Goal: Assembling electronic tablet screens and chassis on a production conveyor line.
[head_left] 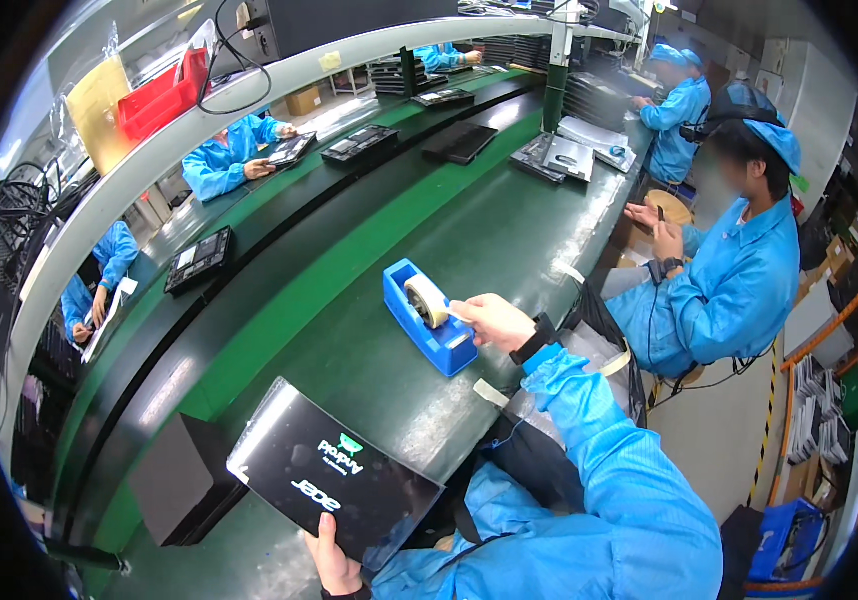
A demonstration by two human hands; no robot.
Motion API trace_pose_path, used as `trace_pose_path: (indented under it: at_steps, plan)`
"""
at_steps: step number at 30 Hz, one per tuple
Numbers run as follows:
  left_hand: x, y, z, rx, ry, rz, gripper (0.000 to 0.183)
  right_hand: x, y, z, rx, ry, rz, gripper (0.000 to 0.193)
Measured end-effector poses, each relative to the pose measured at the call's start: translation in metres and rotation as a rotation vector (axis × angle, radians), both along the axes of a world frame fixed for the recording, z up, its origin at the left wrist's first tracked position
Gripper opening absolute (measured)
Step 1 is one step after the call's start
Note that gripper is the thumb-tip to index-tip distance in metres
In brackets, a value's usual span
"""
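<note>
My left hand (334,562) grips the lower edge of a tablet (334,485), thumb on its front. The tablet is tilted over the bench; its dark screen is lit with white lettering and a small green logo. At my right hand (497,322), thumb and fingers pinch the loose end of the tape (457,311), beside its roll. That roll sits in a blue tape dispenser (456,352) on the green bench. Behind the tablet's left edge stands a black box (181,478), partly covered by it.
A conveyor belt (279,235) runs along the bench, carrying several dark devices (199,260). Grey panels (569,158) lie farther up the bench. To my right sits a co-worker in blue (719,280). Others work across the belt, under a curved pale rail (164,130).
</note>
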State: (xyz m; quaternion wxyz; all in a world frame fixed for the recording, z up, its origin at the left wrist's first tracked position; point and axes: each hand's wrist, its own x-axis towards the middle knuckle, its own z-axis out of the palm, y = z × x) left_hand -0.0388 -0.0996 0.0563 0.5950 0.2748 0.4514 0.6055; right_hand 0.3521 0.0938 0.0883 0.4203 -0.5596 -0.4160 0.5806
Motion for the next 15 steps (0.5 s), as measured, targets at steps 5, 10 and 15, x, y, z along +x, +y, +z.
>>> trace_pose_path:
  at_steps: [5,10,15]
  plan:
    - [0.003,0.004,0.011,-0.035,-0.045,-0.026,0.050,-0.004,-0.023,0.015,0.083,0.216,-0.087,0.033]
    - [0.007,0.009,0.016,-0.010,0.016,0.000,0.049,-0.024,-0.053,0.006,0.165,-0.097,-0.158,0.027]
    - [0.006,0.012,0.021,0.007,-0.006,0.018,0.050,-0.036,-0.067,-0.032,0.085,0.220,-0.321,0.025]
